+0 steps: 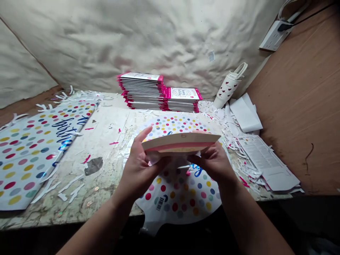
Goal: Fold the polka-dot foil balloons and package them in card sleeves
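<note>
Both of my hands hold a white and pink card envelope point(183, 142), bowed and tilted so that its upper edge faces me. My left hand point(142, 159) grips its left end, the thumb underneath and a finger raised behind. At the right end, my right hand point(215, 161) has its thumb and fingers closed on the card. Below them a flat round foil balloon point(175, 203) with coloured dots and blue lettering lies on the table, its tail hanging over the front edge. A small pink and white piece point(188, 173) shows beneath the envelope, partly hidden.
A pile of dotted foil balloons point(23, 159) lies at left. Pink-edged packets point(143, 92) stand in stacks at the back. A heart-patterned tumbler point(228, 88), paper scraps point(209, 106) and printed sheets point(273, 166) are at right, beneath a wall socket strip point(276, 35).
</note>
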Available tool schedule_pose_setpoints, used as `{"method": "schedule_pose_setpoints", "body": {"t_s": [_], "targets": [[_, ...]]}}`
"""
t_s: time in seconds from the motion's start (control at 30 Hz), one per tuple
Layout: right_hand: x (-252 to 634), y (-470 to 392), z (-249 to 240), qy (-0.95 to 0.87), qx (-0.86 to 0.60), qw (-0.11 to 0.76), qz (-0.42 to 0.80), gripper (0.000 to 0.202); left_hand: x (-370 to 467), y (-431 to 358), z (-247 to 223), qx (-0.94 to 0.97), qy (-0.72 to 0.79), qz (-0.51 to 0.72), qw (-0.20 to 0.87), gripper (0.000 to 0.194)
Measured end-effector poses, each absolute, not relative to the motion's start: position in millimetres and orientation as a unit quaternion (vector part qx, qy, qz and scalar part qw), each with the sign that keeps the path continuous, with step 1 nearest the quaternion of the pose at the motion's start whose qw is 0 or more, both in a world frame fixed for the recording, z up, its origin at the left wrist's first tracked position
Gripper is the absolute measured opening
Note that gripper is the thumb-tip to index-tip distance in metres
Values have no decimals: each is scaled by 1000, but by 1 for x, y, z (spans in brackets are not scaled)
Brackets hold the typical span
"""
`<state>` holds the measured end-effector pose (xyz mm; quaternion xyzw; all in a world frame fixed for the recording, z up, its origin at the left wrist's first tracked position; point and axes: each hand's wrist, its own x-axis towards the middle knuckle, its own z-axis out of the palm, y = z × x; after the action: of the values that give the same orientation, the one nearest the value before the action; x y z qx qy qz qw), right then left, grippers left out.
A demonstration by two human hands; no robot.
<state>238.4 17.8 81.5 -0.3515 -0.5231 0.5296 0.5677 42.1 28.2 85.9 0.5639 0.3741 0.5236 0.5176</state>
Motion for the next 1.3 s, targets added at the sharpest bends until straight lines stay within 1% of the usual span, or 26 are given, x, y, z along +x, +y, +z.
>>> {"method": "schedule_pose_setpoints", "body": {"t_s": [0.03,0.1,0.13,0.17,0.23,0.27,0.33,0.37,0.4,0.43,0.53,0.73,0.83,0.9,0.97,1.07,1.13,1.23,1.3], "targets": [[241,19,85,-519,-353,571,530,40,39,28,88,548,380,499,553,61],[245,25,88,-506,-363,569,537,23,34,29,88,527,377,443,620,34],[247,30,88,-499,-378,558,545,16,33,30,86,515,372,415,651,23],[249,36,86,-497,-402,536,552,17,32,30,82,501,369,388,680,20],[251,47,78,-512,-485,484,519,30,32,29,70,468,378,342,722,25],[252,50,73,-532,-539,463,460,32,33,28,62,453,392,323,732,27],[248,49,63,-597,-616,433,278,26,37,24,47,430,428,302,735,27],[245,44,59,-639,-618,414,195,21,39,21,41,423,445,303,729,25],[239,37,56,-687,-597,391,137,17,41,18,35,418,455,306,724,24],[233,29,54,-734,-562,366,107,16,43,16,31,415,461,308,721,25],[215,8,51,-811,-485,314,94,19,46,11,25,423,462,312,714,29],[202,1,51,-818,-489,298,50,18,45,9,36,505,478,316,646,34],[202,3,48,-821,-495,283,30,19,45,7,38,516,487,309,634,35],[204,5,46,-810,-504,296,46,19,46,6,37,505,488,296,647,35],[209,7,46,-801,-503,311,96,18,47,6,35,481,486,287,670,32],[215,8,49,-814,-485,287,137,16,48,6,36,462,488,292,681,26],[216,6,53,-836,-480,244,106,16,49,7,40,476,491,292,669,25],[206,-1,57,-859,-478,181,14,19,51,6,47,500,492,284,653,26],[198,-4,57,-865,-475,155,-47,19,53,6,49,509,496,281,645,25]]}}
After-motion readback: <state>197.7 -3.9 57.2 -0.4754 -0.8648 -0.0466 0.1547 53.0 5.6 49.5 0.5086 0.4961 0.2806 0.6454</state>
